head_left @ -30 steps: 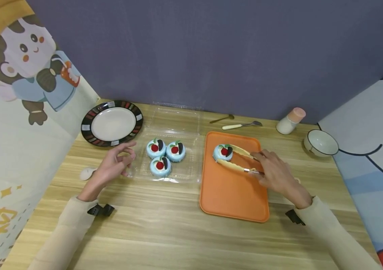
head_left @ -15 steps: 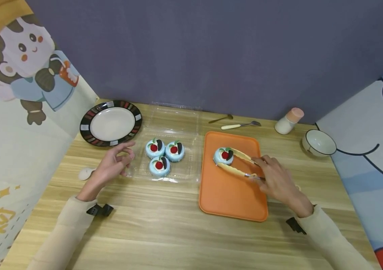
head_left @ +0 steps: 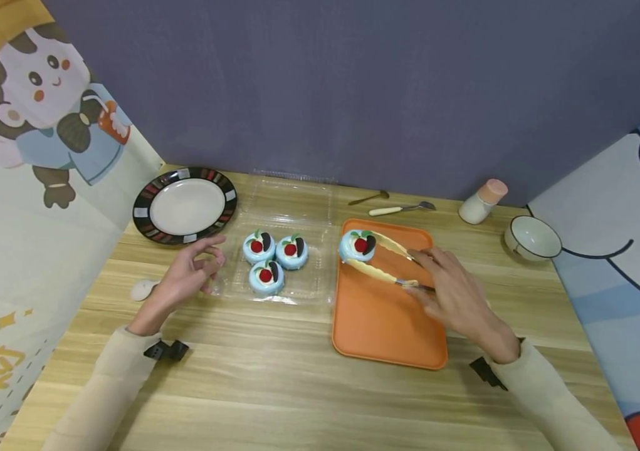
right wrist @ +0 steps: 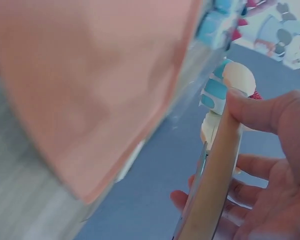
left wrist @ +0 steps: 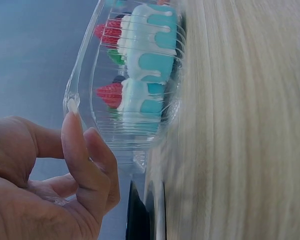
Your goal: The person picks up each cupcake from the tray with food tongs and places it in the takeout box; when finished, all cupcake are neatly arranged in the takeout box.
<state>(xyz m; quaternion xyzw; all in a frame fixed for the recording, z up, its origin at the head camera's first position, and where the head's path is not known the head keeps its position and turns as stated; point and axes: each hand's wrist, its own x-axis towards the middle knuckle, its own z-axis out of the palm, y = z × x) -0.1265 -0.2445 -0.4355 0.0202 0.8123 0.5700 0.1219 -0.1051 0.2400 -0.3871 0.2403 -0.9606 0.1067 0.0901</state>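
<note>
My right hand (head_left: 457, 300) grips tongs (head_left: 373, 270) with pale, scalloped tips. Between the tips sits a small blue cake (head_left: 356, 247) topped with white cream, a red berry, green leaves and a dark cookie. The cake hangs over the left edge of the orange tray (head_left: 390, 335), and the right wrist view shows it raised off the tray. Several similar cakes (head_left: 266, 277) stand grouped in an opened clear plastic container (head_left: 311, 288). My left hand (head_left: 187, 272) is at the container's left corner; in the left wrist view, a fingertip (left wrist: 72, 112) meets its rim, and the hand seems to pinch it.
A dark-rimmed plate (head_left: 187, 207) lies at the back left, near a white spoon-like piece (head_left: 141, 289). Behind the tray are a small spoon (head_left: 369, 198) and a pale-handled utensil (head_left: 401, 209). A pink-capped bottle (head_left: 483, 202) and a bowl (head_left: 533, 238) stand at right.
The right hand has moved the tongs and the gripped cake leftward and up, from over the tray to its left edge. The left hand keeps its place at the container.
</note>
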